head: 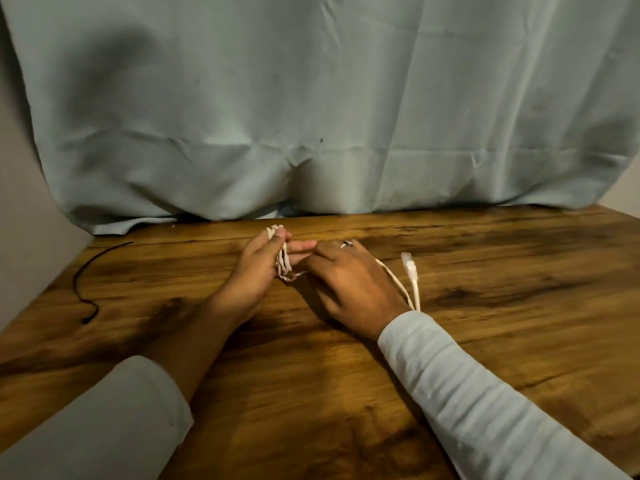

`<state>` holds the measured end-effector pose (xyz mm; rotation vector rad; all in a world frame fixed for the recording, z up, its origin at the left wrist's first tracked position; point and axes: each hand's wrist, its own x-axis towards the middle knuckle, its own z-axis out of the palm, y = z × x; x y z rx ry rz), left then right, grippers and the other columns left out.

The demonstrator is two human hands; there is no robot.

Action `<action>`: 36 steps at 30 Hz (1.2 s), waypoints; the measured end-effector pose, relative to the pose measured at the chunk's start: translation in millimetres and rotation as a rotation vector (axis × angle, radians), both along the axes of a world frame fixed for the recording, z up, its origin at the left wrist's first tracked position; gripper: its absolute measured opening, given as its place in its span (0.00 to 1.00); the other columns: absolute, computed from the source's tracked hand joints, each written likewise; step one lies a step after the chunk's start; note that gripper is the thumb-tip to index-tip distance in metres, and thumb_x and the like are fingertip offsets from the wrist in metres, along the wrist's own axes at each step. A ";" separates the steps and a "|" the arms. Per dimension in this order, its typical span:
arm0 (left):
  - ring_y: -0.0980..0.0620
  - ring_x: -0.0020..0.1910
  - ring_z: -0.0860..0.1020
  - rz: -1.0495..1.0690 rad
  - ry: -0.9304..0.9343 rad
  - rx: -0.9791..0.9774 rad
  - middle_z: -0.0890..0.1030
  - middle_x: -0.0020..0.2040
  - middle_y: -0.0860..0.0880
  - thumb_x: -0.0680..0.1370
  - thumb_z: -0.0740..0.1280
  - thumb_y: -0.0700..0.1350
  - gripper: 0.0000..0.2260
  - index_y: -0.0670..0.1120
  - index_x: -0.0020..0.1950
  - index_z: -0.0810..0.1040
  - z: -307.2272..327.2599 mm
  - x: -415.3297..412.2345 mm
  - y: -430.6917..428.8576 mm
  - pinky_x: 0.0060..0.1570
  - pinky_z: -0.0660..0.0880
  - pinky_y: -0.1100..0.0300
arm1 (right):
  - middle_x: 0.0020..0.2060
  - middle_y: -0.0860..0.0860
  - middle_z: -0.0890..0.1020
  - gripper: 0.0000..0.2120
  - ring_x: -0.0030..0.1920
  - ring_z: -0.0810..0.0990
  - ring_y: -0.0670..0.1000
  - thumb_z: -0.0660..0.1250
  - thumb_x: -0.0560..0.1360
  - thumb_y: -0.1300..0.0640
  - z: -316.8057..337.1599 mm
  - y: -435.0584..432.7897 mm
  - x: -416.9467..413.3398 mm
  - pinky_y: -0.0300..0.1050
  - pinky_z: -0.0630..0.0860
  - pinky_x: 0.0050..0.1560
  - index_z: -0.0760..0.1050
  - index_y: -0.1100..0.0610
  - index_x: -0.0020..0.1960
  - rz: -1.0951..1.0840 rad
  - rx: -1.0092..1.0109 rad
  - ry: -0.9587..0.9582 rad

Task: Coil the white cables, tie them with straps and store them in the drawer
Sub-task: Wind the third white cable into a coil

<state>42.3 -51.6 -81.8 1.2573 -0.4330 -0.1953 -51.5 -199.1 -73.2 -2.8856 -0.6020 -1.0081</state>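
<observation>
left hand (254,268) pinched white cable (284,264) loops; right hand (349,285) beside it, curled over strand, grip unclear. turns needed even, light tension.

A dark-grained wooden table (519,271) stands before me. Near its left edge a thin black strap (80,282) lies in a loose curve. Right of centre the free end of a white cable (414,285) rests on the wood, clear connector (408,262) pointing away. A pale cloth (114,227) laps onto the back edge
</observation>
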 end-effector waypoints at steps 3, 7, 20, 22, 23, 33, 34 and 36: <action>0.51 0.41 0.83 -0.002 -0.125 0.220 0.86 0.42 0.48 0.87 0.58 0.47 0.12 0.43 0.55 0.77 -8.3 -0.2 -3.3 0.43 0.79 0.56 | 0.52 0.53 0.81 0.12 0.50 0.78 0.54 0.70 0.78 0.51 4.8 -6.1 -4.6 0.45 0.71 0.48 0.81 0.54 0.59 -0.031 0.091 -0.052; 0.45 0.33 0.81 -0.162 -0.221 0.322 0.83 0.38 0.42 0.87 0.56 0.47 0.14 0.41 0.54 0.77 -11.8 -0.8 -4.1 0.38 0.78 0.51 | 0.51 0.50 0.79 0.12 0.50 0.77 0.51 0.66 0.81 0.48 7.1 -20.8 -7.2 0.47 0.75 0.47 0.82 0.52 0.59 -0.110 0.200 -0.049; 0.49 0.27 0.71 -0.292 -0.158 0.314 0.71 0.29 0.50 0.87 0.54 0.48 0.15 0.42 0.53 0.77 -8.5 -3.6 -4.7 0.35 0.66 0.54 | 0.52 0.53 0.80 0.17 0.51 0.78 0.55 0.62 0.82 0.46 9.4 -35.0 0.0 0.51 0.71 0.49 0.82 0.52 0.64 -0.099 0.148 -0.097; 0.49 0.28 0.72 -0.321 -0.149 0.308 0.71 0.29 0.49 0.87 0.54 0.47 0.16 0.42 0.54 0.79 -8.3 -2.6 -3.9 0.36 0.67 0.53 | 0.52 0.53 0.81 0.15 0.51 0.79 0.56 0.64 0.81 0.51 8.7 -40.8 3.3 0.50 0.70 0.49 0.82 0.52 0.65 -0.126 0.150 -0.120; 0.48 0.29 0.72 -0.343 -0.152 0.305 0.72 0.30 0.49 0.87 0.55 0.48 0.16 0.42 0.54 0.79 -8.1 -2.7 -3.9 0.37 0.68 0.53 | 0.52 0.53 0.81 0.16 0.51 0.80 0.57 0.64 0.81 0.51 8.0 -42.8 4.5 0.50 0.70 0.48 0.82 0.53 0.65 -0.132 0.161 -0.126; 0.49 0.28 0.70 -0.499 0.005 0.130 0.68 0.29 0.48 0.83 0.57 0.56 0.21 0.43 0.49 0.82 -4.8 -11.3 -5.2 0.43 0.68 0.50 | 0.56 0.51 0.81 0.20 0.54 0.79 0.55 0.64 0.82 0.51 3.5 -31.9 2.8 0.51 0.76 0.53 0.76 0.48 0.73 -0.152 0.227 -0.017; 0.50 0.27 0.70 -0.512 0.035 0.098 0.67 0.29 0.49 0.83 0.57 0.56 0.20 0.43 0.48 0.81 -4.2 -11.0 -4.6 0.46 0.68 0.50 | 0.56 0.51 0.81 0.20 0.54 0.80 0.55 0.64 0.82 0.51 1.7 -32.8 4.1 0.50 0.76 0.52 0.74 0.47 0.74 -0.159 0.235 0.003; 0.52 0.26 0.68 -0.549 0.103 0.045 0.66 0.28 0.50 0.84 0.59 0.54 0.18 0.43 0.47 0.79 -2.4 -10.1 -2.6 0.48 0.71 0.50 | 0.57 0.51 0.82 0.21 0.54 0.81 0.56 0.63 0.83 0.49 0.0 -36.2 7.8 0.50 0.78 0.51 0.71 0.45 0.76 -0.178 0.256 0.057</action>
